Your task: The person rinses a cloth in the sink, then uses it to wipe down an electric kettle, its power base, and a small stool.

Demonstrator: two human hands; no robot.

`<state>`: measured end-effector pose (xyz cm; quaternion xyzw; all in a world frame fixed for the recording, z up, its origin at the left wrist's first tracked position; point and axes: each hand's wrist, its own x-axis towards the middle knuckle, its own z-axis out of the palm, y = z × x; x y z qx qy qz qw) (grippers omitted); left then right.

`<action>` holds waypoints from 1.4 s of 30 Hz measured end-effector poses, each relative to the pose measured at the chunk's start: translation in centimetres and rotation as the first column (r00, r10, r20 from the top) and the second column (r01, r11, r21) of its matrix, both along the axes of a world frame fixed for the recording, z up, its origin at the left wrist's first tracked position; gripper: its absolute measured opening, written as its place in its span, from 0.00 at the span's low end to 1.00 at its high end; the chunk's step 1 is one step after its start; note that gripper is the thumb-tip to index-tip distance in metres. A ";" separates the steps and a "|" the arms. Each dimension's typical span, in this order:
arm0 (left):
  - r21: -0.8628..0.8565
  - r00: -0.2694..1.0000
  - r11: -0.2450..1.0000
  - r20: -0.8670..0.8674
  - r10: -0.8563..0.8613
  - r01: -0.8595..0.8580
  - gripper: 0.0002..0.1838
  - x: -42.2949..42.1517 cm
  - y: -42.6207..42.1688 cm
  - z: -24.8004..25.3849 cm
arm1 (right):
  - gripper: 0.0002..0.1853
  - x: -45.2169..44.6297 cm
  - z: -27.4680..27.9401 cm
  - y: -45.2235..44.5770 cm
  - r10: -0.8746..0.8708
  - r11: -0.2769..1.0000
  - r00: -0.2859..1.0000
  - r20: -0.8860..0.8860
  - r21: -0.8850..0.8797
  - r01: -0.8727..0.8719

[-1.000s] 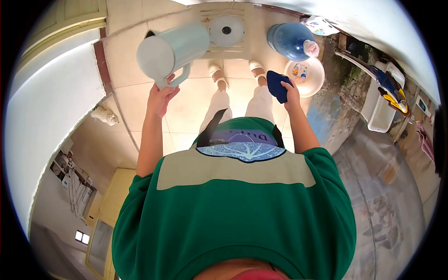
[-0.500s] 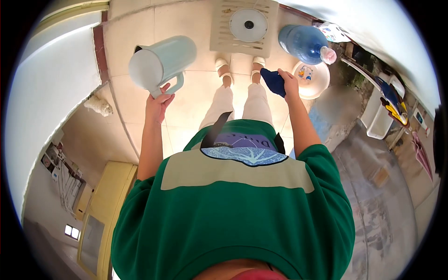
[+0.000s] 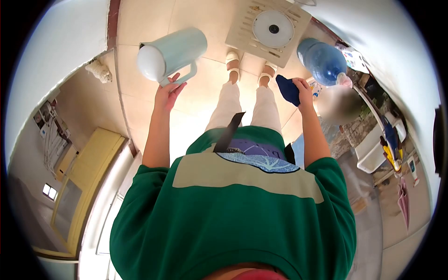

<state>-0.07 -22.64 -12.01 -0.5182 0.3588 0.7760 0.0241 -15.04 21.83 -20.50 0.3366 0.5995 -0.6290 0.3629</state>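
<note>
left hand point(image 3: 168, 94) has the pale jug point(image 3: 179, 45) by its handle point(image 3: 192, 72), fingers closed round the end nearest the lid. the jug is out in front on the left, in the air, lying over on its side: its long axis slants from the lid, near left, to the base, far right, with the handle on the near side. so the body sits just beyond the grip, and the left hand is much the nearer one. over on the right, the right hand point(image 3: 305, 94) is pinched on a dark blue cloth point(image 3: 287, 90), well apart from the jug.

hard to make out: the jug's opening, turned away, barely a dark edge showing; whether anything's inside; the cloth's folds under the fingers; and whatever's behind that blurred patch point(image 3: 340, 106) near the blue bottle point(image 3: 322, 60).
</note>
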 end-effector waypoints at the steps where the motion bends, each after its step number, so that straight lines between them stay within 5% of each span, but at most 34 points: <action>1: -0.017 0.999 1.000 0.037 0.013 -0.012 0.10 0.0 0.1 -1.4 | 0.06 -0.4 -0.4 0.5 0.023 1.000 1.000 0.006 -0.016 -0.023; 7: -0.118 0.981 0.991 0.174 0.086 -0.066 0.14 -0.5 -0.7 -14.9 | 0.06 -0.7 -1.0 1.6 -0.007 0.998 0.999 0.038 0.059 0.004; 13: -0.041 0.964 0.984 0.198 0.176 -0.172 0.26 -1.9 -2.7 -31.8 | 0.07 2.7 -2.4 2.2 -0.087 0.986 0.987 0.135 0.155 0.066; 22: -0.063 0.962 0.971 0.139 0.236 -0.229 0.30 -5.8 -3.7 -43.4 | 0.05 6.1 -3.2 -1.6 -0.122 0.976 0.978 0.170 0.200 0.087; 26: -0.126 0.957 0.957 0.092 0.274 -0.262 0.21 -6.5 -3.4 -45.1 | 0.05 7.1 -3.9 -3.2 -0.161 0.978 0.961 0.225 0.170 0.124; 30: -0.138 0.959 0.956 0.082 0.270 -0.257 0.23 -6.0 -3.3 -45.4 | 0.06 7.6 -4.3 -4.3 -0.159 0.981 0.959 0.236 0.151 0.125; 35: -0.019 0.924 0.985 0.344 0.166 -0.171 0.30 -4.9 -5.3 -41.9 | 0.08 7.8 -3.9 -4.6 -0.140 0.982 0.973 0.184 0.149 0.113; 38: -0.467 0.819 0.852 0.568 0.083 0.237 0.30 -4.4 -5.3 -39.1 | 0.13 5.9 -3.5 -5.1 -0.071 0.991 0.990 0.118 0.123 0.056; 39: -0.672 0.787 0.585 0.611 0.092 0.453 0.30 -4.2 -4.5 -37.8 | 0.16 5.2 -4.0 -4.7 -0.053 0.994 0.995 0.081 0.104 0.045; 42: -0.805 0.933 0.482 0.350 -0.085 0.346 0.26 -9.6 0.0 -26.5 | 0.23 1.2 -4.0 -5.6 0.022 0.995 0.996 -0.084 0.103 -0.013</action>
